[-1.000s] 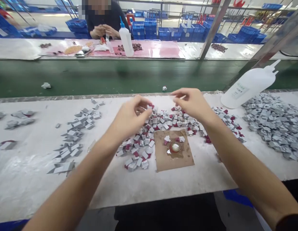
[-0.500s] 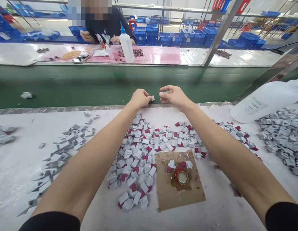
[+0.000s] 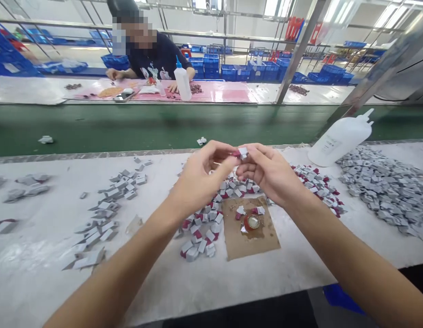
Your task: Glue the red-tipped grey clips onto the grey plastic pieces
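Above the near table, my left hand (image 3: 203,175) and my right hand (image 3: 275,177) meet, fingers closed in a pinch on a small grey-and-maroon plastic piece (image 3: 243,152). The left fingertips are at its maroon end; the right fingertips hold the pale grey block. Beneath my hands spreads a pile of similar grey-and-maroon pieces (image 3: 201,237), partly hidden by them. Close by lies a brown cardboard square (image 3: 232,243), wet in the middle, bearing a bottle cap (image 3: 253,222) and two grey-and-maroon pieces.
A white squeeze bottle (image 3: 329,146) leans beside a heap of grey pieces (image 3: 382,187) at right. More grey pieces (image 3: 105,205) lie at left. Beyond runs a green belt (image 3: 129,130) carrying small white pieces (image 3: 202,140). A co-worker (image 3: 153,59) sits across it.
My hands have come back from the belt's edge and met on one piece. The left hand has let go of a white piece, now on the belt. The view has tilted up.
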Motion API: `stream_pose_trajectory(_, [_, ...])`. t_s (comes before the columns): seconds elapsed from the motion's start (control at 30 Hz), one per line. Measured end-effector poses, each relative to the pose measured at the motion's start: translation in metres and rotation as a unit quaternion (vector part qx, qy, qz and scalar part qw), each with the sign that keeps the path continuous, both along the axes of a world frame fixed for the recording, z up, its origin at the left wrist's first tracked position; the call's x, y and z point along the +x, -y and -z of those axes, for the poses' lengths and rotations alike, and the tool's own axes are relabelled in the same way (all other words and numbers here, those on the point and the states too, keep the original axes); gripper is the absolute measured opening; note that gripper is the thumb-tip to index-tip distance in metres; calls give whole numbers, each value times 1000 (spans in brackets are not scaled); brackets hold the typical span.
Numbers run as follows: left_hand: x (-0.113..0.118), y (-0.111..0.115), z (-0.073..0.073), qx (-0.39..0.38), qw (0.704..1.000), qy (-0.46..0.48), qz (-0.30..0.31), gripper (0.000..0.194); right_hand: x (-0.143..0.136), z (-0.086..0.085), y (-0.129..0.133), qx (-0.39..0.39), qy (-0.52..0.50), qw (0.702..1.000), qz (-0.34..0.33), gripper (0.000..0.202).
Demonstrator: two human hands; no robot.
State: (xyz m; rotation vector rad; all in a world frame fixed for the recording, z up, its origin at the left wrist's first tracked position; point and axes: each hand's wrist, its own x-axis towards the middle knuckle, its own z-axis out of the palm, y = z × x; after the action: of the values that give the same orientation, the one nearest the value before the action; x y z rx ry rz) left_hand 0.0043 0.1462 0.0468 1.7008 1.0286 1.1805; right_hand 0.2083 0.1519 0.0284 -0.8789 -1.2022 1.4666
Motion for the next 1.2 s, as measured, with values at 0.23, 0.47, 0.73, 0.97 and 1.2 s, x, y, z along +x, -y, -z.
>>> stream_pose_trajectory(0.23, [-3, 87, 22, -100, 993, 62, 29, 9, 5, 3, 97, 81, 155, 982, 64, 33])
stream_pose_trajectory(0.47, [-33, 161, 48, -92, 990, -101, -45, 16, 22, 26, 161, 207, 306, 926, 82, 12])
stream_pose_trajectory(0.73, [-157, 153, 93, -25, 777, -447, -443, 44, 73, 70, 186, 100, 321, 916, 220, 18])
stream_pose_trajectory(0.97, [-159, 130, 87, -47, 760, -488, -428, 31, 55, 66, 164, -50, 114, 970, 210, 29])
stream_pose_trajectory(1.2, [-145, 159, 91, 36, 863, -391, -317, 10, 39, 53, 156, 62, 170, 961, 210, 12])
